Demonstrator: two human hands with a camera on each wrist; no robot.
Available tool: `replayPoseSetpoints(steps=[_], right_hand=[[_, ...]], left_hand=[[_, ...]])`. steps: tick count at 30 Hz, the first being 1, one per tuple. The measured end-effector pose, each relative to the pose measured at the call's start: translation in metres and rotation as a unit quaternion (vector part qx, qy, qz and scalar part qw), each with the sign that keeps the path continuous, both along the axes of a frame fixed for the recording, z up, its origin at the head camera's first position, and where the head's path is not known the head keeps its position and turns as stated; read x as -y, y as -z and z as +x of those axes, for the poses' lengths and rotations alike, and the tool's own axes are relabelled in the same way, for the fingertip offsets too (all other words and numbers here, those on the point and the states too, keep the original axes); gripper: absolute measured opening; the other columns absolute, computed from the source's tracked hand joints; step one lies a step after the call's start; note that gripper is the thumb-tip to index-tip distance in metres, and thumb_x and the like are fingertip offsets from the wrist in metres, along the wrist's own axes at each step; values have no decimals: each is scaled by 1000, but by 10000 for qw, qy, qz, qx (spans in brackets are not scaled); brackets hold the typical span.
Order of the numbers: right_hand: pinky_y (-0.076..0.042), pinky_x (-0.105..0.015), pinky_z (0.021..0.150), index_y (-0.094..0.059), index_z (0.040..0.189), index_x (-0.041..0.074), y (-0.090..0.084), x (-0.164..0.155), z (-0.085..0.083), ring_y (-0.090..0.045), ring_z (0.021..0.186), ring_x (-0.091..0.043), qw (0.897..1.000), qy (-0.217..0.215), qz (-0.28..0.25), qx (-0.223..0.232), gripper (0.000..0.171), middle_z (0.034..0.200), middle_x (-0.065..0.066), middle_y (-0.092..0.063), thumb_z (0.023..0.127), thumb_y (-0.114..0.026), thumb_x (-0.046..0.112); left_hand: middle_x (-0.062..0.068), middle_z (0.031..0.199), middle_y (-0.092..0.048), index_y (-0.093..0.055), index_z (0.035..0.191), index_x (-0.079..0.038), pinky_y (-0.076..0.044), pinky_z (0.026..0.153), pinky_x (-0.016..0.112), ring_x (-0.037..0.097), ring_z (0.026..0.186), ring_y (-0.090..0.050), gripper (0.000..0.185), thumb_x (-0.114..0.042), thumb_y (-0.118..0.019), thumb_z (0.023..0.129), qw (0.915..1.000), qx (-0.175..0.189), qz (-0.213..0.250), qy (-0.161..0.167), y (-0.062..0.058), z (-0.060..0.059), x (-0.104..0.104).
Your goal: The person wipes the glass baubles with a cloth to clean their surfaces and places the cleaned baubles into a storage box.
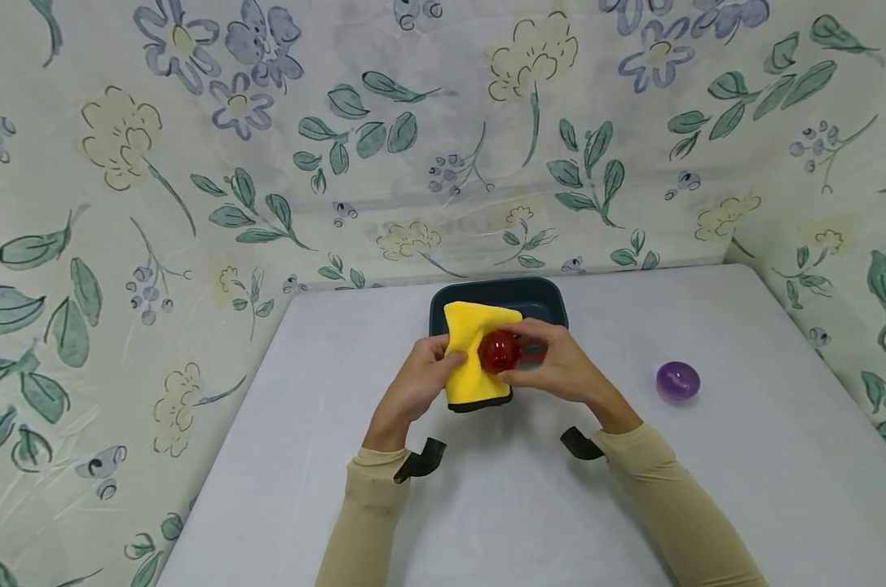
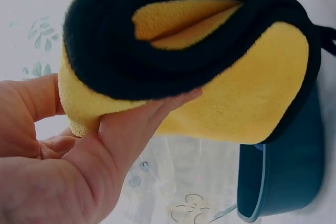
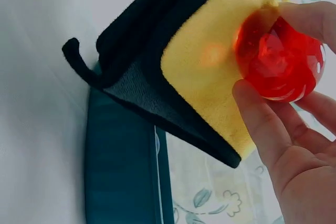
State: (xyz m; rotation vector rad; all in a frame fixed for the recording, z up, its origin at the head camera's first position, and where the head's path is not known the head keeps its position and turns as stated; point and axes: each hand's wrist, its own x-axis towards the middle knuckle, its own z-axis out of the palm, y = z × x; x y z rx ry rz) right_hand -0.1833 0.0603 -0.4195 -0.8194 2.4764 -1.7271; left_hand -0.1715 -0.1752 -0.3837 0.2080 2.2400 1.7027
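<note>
A folded yellow cloth [image 1: 472, 383] with a black edge is pinched between the thumb and fingers of my left hand [image 1: 420, 377]. In the left wrist view the cloth [image 2: 247, 98] shows its folded black border, with the thumb lying along it. My right hand [image 1: 563, 363] holds a clear red ball [image 1: 499, 351] by the fingertips against the front of the cloth. The right wrist view shows the red ball [image 3: 281, 56] between thumb and fingers, close against the yellow face. Both hands are raised in front of a dark teal tray [image 1: 501, 289].
On the white table [image 1: 303, 456] a clear purple ball [image 1: 678, 381] lies to the right of my right hand. The teal tray stands near the table's back edge, partly hidden by the cloth. Flower-patterned fabric [image 1: 413, 187] hangs behind and at the sides.
</note>
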Motion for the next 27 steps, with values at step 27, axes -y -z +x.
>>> replayPoseSetpoints(steps=[27], right_hand=[[-60,-48,97,-58,141,2,2,2,-4,-71,112,-38,9960,678,-158,553,67,140,-19,-63,82,-87,16]], left_hand=[[20,118,-69,-60,130,6,-61,94,38,23,93,-66,32,-9,-52,103,9983,-351,-409,242,-2,7,-4]])
